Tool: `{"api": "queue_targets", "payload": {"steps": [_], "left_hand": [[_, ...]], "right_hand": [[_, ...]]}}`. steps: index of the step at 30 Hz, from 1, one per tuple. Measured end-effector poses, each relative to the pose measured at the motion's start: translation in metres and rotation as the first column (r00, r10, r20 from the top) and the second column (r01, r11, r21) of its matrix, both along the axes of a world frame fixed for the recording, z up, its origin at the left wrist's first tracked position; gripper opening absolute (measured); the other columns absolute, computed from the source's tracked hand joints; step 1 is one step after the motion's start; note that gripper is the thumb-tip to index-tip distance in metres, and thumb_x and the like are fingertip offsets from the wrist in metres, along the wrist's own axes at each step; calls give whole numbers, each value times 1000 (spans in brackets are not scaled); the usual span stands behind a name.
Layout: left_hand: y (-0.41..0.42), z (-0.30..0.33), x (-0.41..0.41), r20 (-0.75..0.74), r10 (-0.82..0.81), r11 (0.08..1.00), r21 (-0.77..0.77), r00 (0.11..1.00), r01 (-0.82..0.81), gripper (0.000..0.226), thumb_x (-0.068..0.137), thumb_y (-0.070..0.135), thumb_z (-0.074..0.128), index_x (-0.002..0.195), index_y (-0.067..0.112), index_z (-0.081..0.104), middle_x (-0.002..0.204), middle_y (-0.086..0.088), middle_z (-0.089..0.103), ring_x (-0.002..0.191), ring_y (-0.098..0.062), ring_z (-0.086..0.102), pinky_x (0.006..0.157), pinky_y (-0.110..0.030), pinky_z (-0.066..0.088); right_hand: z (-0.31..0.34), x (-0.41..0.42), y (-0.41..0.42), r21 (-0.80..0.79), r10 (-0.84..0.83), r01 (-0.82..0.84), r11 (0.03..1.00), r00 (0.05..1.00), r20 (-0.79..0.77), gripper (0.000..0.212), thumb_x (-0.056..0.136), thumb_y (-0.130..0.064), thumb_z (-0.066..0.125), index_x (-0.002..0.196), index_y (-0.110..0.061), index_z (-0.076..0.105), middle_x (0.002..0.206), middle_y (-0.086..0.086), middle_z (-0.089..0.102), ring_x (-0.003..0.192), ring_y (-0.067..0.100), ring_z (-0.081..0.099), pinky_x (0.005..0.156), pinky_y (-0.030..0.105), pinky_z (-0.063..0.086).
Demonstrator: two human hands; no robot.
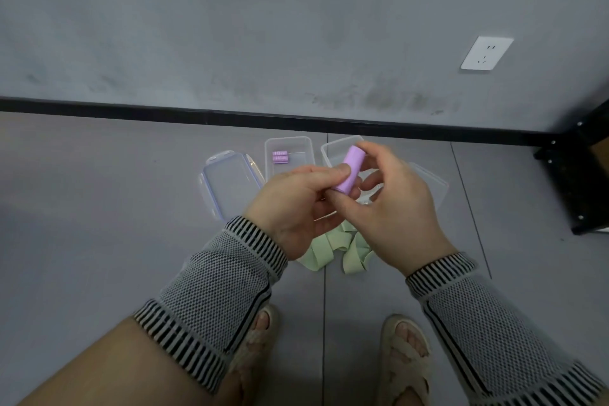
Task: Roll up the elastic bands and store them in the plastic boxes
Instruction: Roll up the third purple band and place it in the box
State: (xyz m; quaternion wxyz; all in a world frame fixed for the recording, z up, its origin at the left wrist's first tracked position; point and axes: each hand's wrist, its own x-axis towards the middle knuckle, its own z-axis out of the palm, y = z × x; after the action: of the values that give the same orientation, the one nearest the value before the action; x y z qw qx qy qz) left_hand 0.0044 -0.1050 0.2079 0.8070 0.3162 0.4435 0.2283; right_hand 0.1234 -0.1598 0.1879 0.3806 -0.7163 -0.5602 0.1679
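Grey floor (99, 208) meets a grey wall (230, 26) at a black skirting (164, 109). Both hands, left (290, 208) and right (392, 204), pinch a purple roll (349, 171) above clear boxes (290, 155); green bands (333, 247) lie below.

grey wall (263, 26) w/ white socket (486, 53), black skirting (164, 110), grey tiled floor (82, 191).

Rolled band (349, 170) held between both hands above two open boxes (290, 155), lid (230, 184) left, loose band (333, 249) on floor nearer.
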Motion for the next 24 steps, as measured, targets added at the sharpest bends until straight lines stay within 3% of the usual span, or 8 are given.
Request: {"api": "queue_targets", "payload": {"steps": [3,6,9,14,16,19,21,24], "left_hand": [[1,-1,-1,-35,-28,999,24,999,29,24,85,19,64,106,9,61,85,-2,72,73,-10,67,72,-26,52],[0,-1,-2,-70,-62,997,37,996,65,10,84,20,64,91,13,61,80,-1,71,69,-10,66,77,-28,49],[2,0,-4,-85,-70,996,44,994,74,10,85,22,64,91,14,64,78,0,71,69,-11,63,77,-27,48],[1,-1,-6,-97,-72,994,74,993,79,7,84,19,65,80,14,62,79,-4,71,71,-13,64,74,-26,49],[3,-5,-7,-158,-25,986,156,987,50,11,83,16,67,77,11,59,82,-12,69,75,-18,62,73,-28,49],[8,-8,-8,-300,74,926,376,951,46,11,79,11,72,75,9,63,79,-20,68,69,-18,61,64,-28,53],[9,-8,-9,-330,82,894,442,940,77,14,77,9,74,71,12,62,70,-12,67,58,-11,59,49,-15,43],[8,-5,-8,-360,50,868,477,932,138,13,73,12,78,72,12,65,71,-9,68,49,-4,54,45,-11,38]], "right_hand": [[0,3,0,27,9,-10,1000,1000,27,50,72,-40,74,117,-29,54,102,-17,56,84,1,55,66,6,40],[2,4,-1,88,29,-35,995,998,64,29,69,-38,76,91,-28,59,88,-15,58,81,3,55,68,6,39],[8,6,-2,120,39,-46,992,998,58,21,67,-35,80,74,-29,60,77,-17,57,77,3,53,67,7,38],[7,6,-1,92,82,-87,992,995,55,20,67,-32,78,74,-28,61,77,-17,56,78,3,53,67,8,39],[4,8,1,-46,107,-110,993,993,-50,29,67,-40,76,89,-31,60,86,-14,60,82,4,57,69,12,43],[2,9,0,-171,108,-177,969,931,-350,56,72,-42,73,124,-36,52,101,-11,63,83,6,62,75,23,52],[2,11,0,-126,90,-154,980,909,-407,41,81,-32,68,120,-35,56,97,-3,67,80,11,64,79,31,55],[6,16,0,-96,30,-87,992,878,-478,19,86,-17,65,98,-33,64,80,7,71,71,19,65,76,38,56]]}}
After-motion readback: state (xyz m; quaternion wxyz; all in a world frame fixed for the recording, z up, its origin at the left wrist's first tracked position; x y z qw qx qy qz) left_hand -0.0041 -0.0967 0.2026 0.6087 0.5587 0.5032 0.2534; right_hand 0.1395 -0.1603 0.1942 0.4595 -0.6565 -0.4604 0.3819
